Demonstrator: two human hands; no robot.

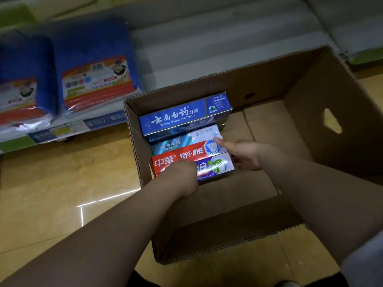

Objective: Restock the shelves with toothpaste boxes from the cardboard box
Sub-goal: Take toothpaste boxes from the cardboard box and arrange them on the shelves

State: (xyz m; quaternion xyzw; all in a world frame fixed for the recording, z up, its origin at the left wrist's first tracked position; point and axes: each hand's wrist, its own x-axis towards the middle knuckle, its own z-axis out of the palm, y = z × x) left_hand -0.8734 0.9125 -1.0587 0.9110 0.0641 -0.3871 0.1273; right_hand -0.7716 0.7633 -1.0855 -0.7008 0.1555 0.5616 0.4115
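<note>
Two bare forearms [116,230] reach in from 6 and 4 o'clock toward the centre. Largest in view is the open cardboard box [323,129], standing on the tiled floor [58,183] and spreading from the centre toward 3 o'clock; most of its bottom is bare. At 10 o'clock runs a low shelf [68,129] carrying two blurred blue packs [95,65].

We find the toothpaste boxes lying flat against the cardboard box's 9 o'clock wall, at the centre of the view. A blue box [176,119] is farthest, a silver box [182,141] next, and a red-and-white box [217,166] nearest. Whether a further red one lies between the last two we cannot tell.

The left hand [182,172] sits on the red end of the nearest box with fingers curled over it, apparently gripping. The right hand [246,156] is at the stack's 3 o'clock end. Its index finger [223,143] lies straight on the silver box and the rest curl beside the box ends; we cannot tell whether they have a hold.

We judge the risks thus. If only one end is truly held, a lift would tilt the box and let it slip. The glossy neighbours touching it may be dragged up and fall back. Too hard a squeeze would dent the thin card.
</note>
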